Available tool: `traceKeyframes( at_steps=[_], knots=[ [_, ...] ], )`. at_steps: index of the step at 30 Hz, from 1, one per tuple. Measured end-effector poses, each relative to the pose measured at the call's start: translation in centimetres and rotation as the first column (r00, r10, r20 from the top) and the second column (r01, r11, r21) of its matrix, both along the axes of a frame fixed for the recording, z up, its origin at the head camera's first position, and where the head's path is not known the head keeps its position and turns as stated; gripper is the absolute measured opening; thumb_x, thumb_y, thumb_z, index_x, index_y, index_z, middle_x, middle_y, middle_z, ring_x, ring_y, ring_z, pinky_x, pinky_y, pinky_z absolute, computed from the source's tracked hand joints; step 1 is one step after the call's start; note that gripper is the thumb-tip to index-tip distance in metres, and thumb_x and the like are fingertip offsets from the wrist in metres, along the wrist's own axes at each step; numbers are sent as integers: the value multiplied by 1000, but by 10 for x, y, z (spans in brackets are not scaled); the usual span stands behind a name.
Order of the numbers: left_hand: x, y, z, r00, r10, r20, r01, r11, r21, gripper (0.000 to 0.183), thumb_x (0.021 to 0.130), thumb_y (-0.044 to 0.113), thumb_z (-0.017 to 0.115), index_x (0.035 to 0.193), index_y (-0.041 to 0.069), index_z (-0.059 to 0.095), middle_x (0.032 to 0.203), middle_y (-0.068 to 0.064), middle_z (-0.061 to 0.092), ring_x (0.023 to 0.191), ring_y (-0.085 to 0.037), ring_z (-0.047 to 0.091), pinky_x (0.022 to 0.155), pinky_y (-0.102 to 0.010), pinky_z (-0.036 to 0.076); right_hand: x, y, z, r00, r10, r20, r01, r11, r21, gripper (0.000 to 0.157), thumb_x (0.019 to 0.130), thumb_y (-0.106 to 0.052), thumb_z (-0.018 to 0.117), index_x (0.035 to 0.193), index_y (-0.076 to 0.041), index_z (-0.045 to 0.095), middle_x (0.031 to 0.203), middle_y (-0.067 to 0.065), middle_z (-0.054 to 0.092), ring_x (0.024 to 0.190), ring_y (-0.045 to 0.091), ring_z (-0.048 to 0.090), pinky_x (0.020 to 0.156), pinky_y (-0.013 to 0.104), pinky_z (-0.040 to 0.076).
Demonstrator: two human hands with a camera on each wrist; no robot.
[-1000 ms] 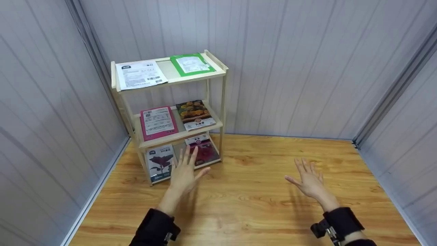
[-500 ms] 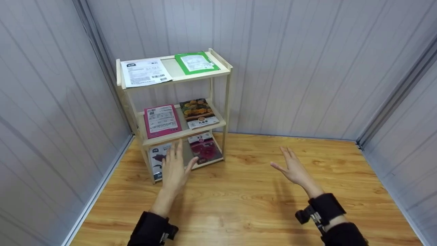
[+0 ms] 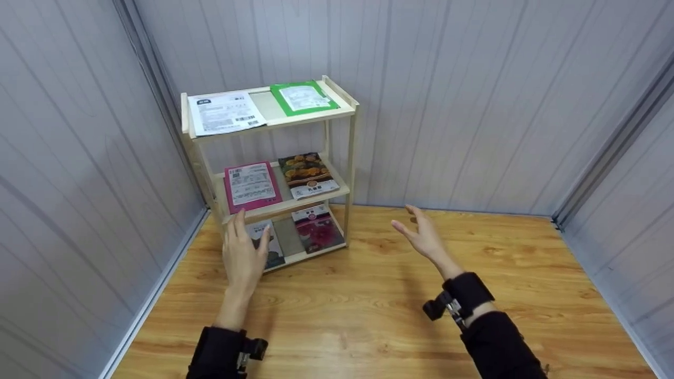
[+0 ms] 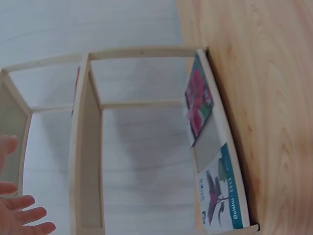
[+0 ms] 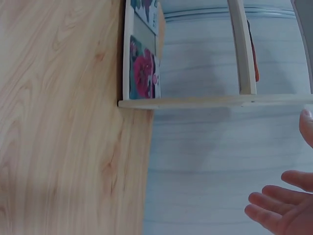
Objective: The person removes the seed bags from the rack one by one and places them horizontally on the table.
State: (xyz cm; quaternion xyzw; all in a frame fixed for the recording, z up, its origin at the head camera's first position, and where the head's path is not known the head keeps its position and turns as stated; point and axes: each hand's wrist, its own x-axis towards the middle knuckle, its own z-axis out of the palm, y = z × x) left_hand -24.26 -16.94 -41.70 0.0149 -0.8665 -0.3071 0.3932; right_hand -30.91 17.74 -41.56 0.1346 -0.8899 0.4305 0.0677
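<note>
The left wrist view shows nearly whole the purple-leaf plant packet [image 4: 213, 196], at left on the bottom shelf of the three-tier wooden rack [image 3: 351, 152]; in the head view the left hand [image 3: 243, 258] partly hides it. Since half a second ago, both hands have shifted left, the right hand [image 3: 425, 239] nearing the rack. Both are empty, fingers loosely extended; wrist views crop them.

Looks forward and down from the head, farther back, taking in the rack [image 3: 289, 205] at ten o'clock. From the left wrist, faces the rack nearby, tipped sideways, past left fingers [image 4: 32, 215] at eight o'clock. From the right wrist, also near, tipped oppositely, past right fingers [image 5: 283, 194] at four. Shares the magenta-flower packet [image 4: 198, 98] between wrist views.
</note>
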Motion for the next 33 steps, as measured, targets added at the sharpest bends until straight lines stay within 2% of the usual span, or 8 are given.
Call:
traceKeyframes(
  at_steps=[6,9,15,21,24,28,33],
  knots=[
    [0,-12,9,997,45,-65,-37,993,110,52,82,19,64,121,-8,43,119,-24,45,109,-36,43,92,-46,37,-17,-21,5,998,-33,-60,22,982,-188,59,84,-33,59,125,6,41,121,22,47,106,34,48,90,42,41],
    [1,-18,13,995,66,-81,-54,987,149,49,82,18,63,120,-7,44,118,-23,45,109,-34,43,90,-44,39,-26,-30,8,996,-47,-82,26,970,-241,52,84,-28,61,122,4,45,116,21,51,103,32,51,87,40,43],
    [-2,-27,21,991,97,-97,-70,966,249,46,82,16,64,118,-7,46,114,-20,46,104,-31,46,86,-41,42,-41,-47,16,996,-57,-70,36,962,-271,49,84,-27,61,120,2,46,113,19,52,102,31,50,88,38,42],
    [-10,-37,33,994,79,-76,-42,916,400,49,82,17,64,119,-5,41,114,-19,45,104,-30,44,90,-37,38,-52,-59,33,998,-9,-67,-9,964,-267,51,85,-27,60,123,2,42,117,20,48,105,34,47,89,38,40],
    [-14,-42,41,996,75,-44,-47,893,448,51,82,18,63,121,-3,38,116,-18,44,107,-28,42,92,-35,36,-57,-67,45,997,19,-71,-37,966,-256,53,85,-27,60,125,2,40,118,20,47,105,32,47,88,38,40],
    [-21,-46,50,997,80,-2,-70,890,450,55,83,20,62,125,-2,35,121,-18,42,113,-28,40,94,-35,35,-65,-76,58,996,28,-83,-48,967,-250,54,85,-26,60,125,3,39,118,21,46,105,32,46,88,39,40],
    [-28,-50,59,997,78,7,-73,890,451,56,83,21,62,126,0,34,120,-17,42,108,-28,42,89,-36,39,-73,-88,69,996,15,-83,-36,967,-251,55,84,-27,61,126,3,38,120,20,45,108,31,45,92,38,38]
  ],
)
